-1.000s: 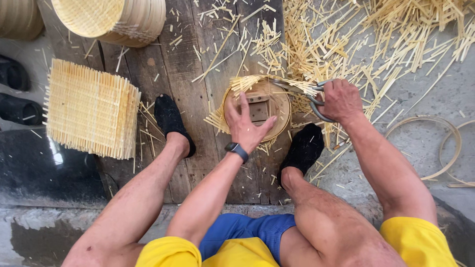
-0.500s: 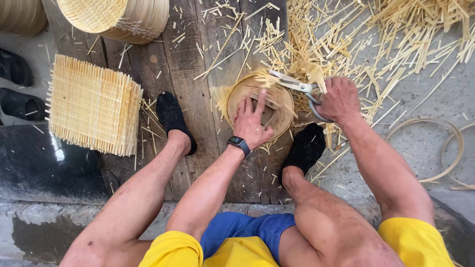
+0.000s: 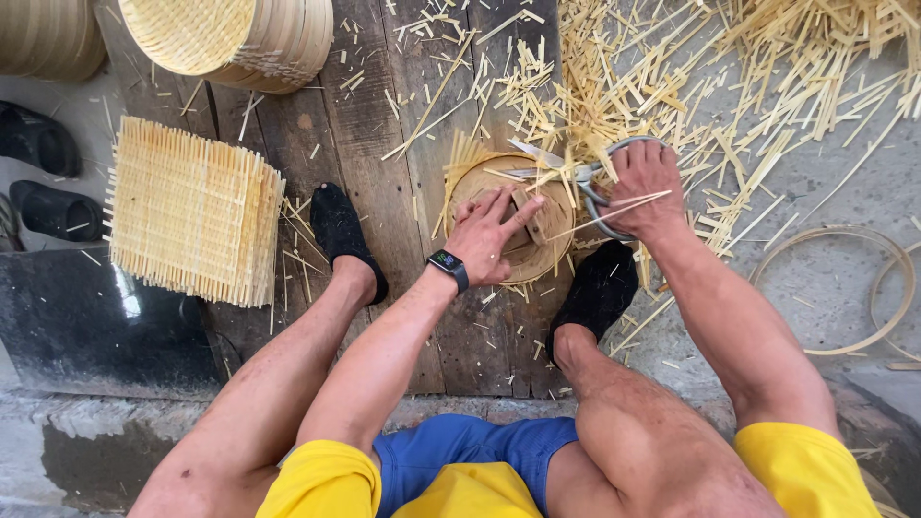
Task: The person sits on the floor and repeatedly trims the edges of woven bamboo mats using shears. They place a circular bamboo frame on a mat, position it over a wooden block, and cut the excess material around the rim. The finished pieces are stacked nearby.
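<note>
A round wooden form (image 3: 550,246) with a woven bamboo mat under it lies on the dark planks between my feet. My left hand (image 3: 491,233) presses flat on top of it, fingers spread, a dark watch on the wrist. My right hand (image 3: 645,189) grips the grey handles of large scissors (image 3: 564,169), whose blades reach left over the far edge of the form, among sticking-out bamboo strips.
A stack of square woven bamboo mats (image 3: 192,211) lies to the left. Round bamboo baskets (image 3: 235,34) stand at the top left. Cut bamboo strips (image 3: 758,67) litter the ground at top right. Bamboo hoops (image 3: 863,288) lie at right. Black sandals (image 3: 43,173) sit at far left.
The round form has turned under my left hand, which has shifted on top of it. The scissors have moved along the rim, and the blades now point left.
</note>
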